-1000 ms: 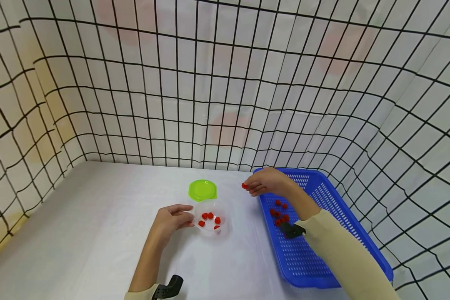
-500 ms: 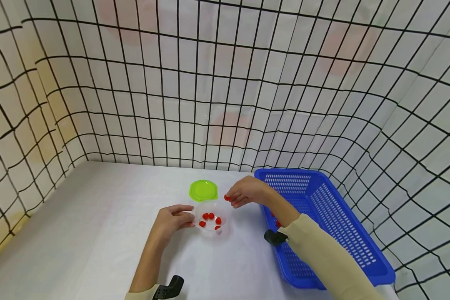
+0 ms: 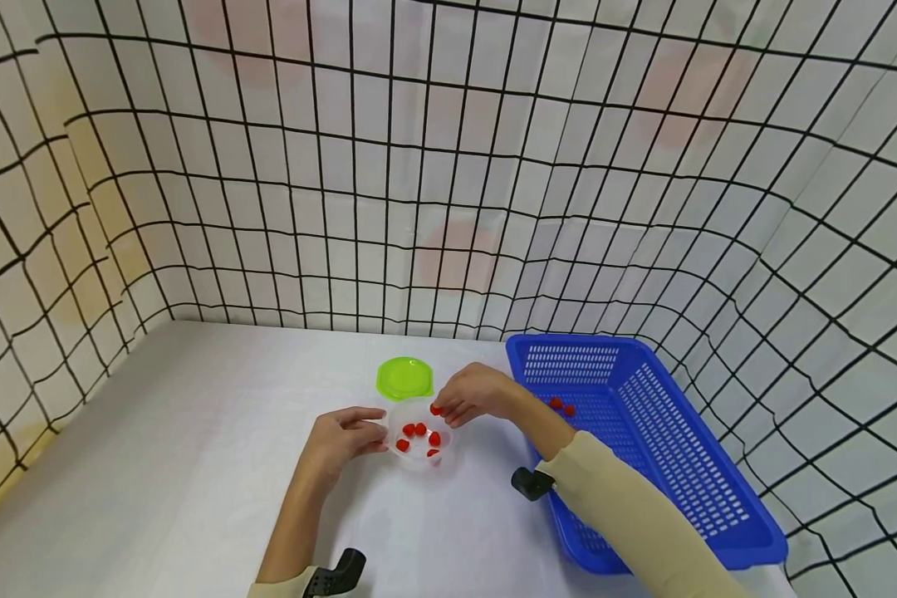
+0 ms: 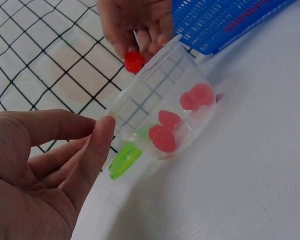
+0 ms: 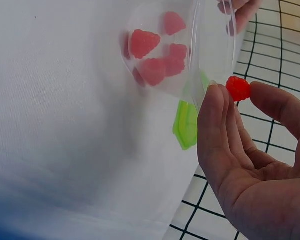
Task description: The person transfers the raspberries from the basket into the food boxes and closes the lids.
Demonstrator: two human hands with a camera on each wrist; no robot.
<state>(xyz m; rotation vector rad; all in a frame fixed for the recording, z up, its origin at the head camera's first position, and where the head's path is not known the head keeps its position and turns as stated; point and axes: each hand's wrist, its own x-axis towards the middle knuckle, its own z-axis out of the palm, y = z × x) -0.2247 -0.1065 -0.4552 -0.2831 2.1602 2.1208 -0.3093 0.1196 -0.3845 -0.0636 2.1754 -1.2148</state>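
I see my right hand (image 3: 473, 397) pinching 1 red berry (image 5: 238, 88) over the clear cup (image 3: 420, 435), which my left hand (image 3: 341, 442) steadies by its rim. The berry looks light and soft; pinch its sides gently.

White table (image 3: 194, 465), black-gridded backdrop (image 3: 448, 166), green lid (image 3: 404, 378) lying flat

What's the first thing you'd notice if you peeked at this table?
Probably the little red berry pinched in the right hand, right above the rim of the clear cup that the left hand steadies in the middle of the white table. A few more red berries already lie inside the cup. Next, the big blue basket on the right and the bright green lid just behind the cup.
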